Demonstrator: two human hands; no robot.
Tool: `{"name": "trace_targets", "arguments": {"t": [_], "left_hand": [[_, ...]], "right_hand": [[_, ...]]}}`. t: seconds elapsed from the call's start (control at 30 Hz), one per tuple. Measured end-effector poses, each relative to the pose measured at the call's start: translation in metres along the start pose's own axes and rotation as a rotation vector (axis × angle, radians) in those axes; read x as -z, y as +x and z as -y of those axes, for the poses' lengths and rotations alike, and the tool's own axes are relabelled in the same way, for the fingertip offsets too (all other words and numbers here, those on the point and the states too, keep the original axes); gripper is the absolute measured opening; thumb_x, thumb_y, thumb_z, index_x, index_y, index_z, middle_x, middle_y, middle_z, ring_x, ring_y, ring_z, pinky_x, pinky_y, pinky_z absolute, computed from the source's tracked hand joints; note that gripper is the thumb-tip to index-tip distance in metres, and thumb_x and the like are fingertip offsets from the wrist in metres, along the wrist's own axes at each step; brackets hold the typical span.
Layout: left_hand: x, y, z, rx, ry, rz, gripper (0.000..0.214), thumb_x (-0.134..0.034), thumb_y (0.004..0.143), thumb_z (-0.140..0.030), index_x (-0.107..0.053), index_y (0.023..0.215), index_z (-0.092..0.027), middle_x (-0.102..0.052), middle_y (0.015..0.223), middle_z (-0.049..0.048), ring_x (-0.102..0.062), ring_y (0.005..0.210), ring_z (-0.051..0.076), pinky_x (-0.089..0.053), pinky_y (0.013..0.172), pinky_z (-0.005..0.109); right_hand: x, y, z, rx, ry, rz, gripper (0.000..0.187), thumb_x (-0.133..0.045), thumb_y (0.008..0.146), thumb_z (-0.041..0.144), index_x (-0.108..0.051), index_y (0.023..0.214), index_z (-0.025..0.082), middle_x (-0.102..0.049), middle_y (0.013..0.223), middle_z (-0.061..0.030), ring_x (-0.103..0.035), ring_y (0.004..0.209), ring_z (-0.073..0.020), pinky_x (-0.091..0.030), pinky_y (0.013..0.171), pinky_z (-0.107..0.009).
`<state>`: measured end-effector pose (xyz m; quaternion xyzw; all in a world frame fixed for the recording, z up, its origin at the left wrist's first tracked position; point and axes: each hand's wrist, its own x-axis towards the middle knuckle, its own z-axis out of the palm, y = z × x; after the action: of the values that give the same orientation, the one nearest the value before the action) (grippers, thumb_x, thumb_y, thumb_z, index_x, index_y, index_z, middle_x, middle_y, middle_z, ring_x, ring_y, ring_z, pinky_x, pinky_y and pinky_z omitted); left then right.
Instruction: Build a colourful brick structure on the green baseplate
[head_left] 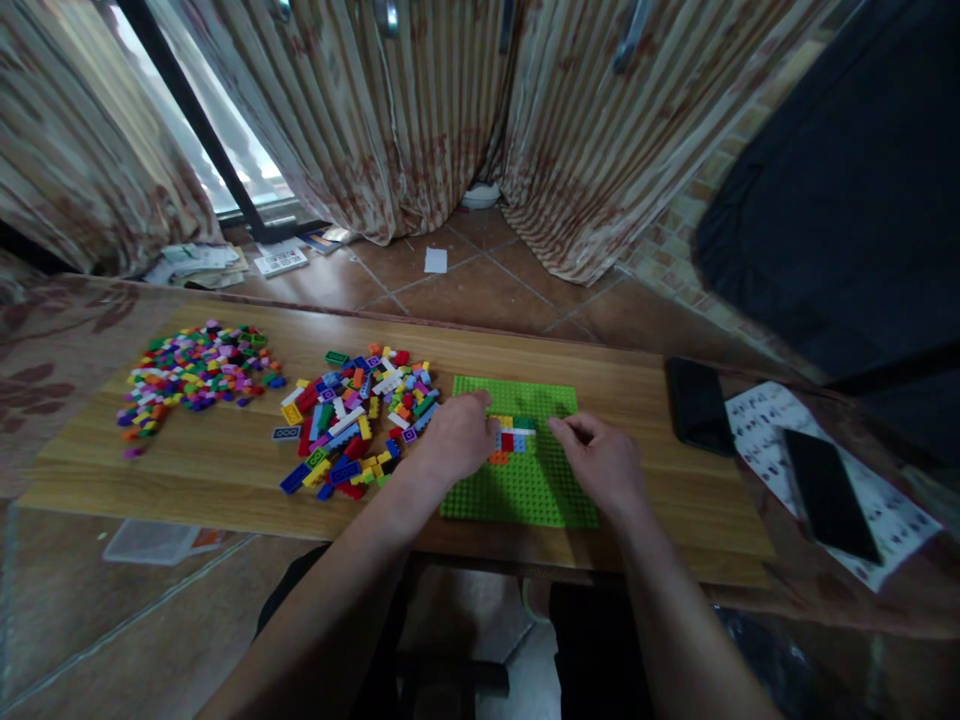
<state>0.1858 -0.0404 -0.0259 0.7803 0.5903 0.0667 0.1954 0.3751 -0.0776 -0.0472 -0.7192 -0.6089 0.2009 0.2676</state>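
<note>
A green studded baseplate (555, 490) lies on the wooden table. Near its middle, several coloured toy bricks (514, 440) sit together in a patch of yellow, green, white, red, blue and orange. My left hand (461, 435) is over the plate's left side, its curled fingers beside the patch. Over the right side, my right hand (604, 460) has thumb and forefinger drawn together, a little apart from the bricks. Whatever either hand may hold is hidden or too small to name.
Left of the plate lies a loose pile of larger bricks (345, 420). Further left is a heap of small bricks (202, 365). A black phone-like object (699, 405) rests at the table's right end, beside a printed sheet (765, 410) and another dark phone (829, 490).
</note>
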Motion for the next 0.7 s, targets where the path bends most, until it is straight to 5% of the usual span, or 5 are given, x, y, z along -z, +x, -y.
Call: {"name": "trace_targets", "arguments": {"t": [0.2,0.7], "left_hand": [[-0.001,-0.001,0.004,-0.001,0.017,-0.024,0.021,-0.048,0.087,-0.024,-0.063,0.100,-0.015,-0.071,0.091,0.0104,-0.068,0.089,0.023,-0.052,0.079,0.031],[-0.001,-0.004,-0.006,0.017,-0.100,0.054,0.026,-0.047,0.086,-0.018,-0.062,0.107,-0.013,-0.070,0.101,0.0111,-0.067,0.097,0.022,-0.052,0.087,0.030]], "right_hand": [[-0.005,-0.004,-0.002,0.156,0.139,0.162,0.024,-0.063,0.077,0.032,-0.069,0.098,0.021,-0.067,0.092,-0.0044,-0.060,0.082,-0.0184,-0.045,0.077,-0.032],[-0.014,-0.002,-0.009,0.183,0.064,0.251,0.024,-0.060,0.075,0.030,-0.070,0.096,0.025,-0.065,0.086,-0.0019,-0.058,0.075,-0.0180,-0.045,0.071,-0.033]]}}
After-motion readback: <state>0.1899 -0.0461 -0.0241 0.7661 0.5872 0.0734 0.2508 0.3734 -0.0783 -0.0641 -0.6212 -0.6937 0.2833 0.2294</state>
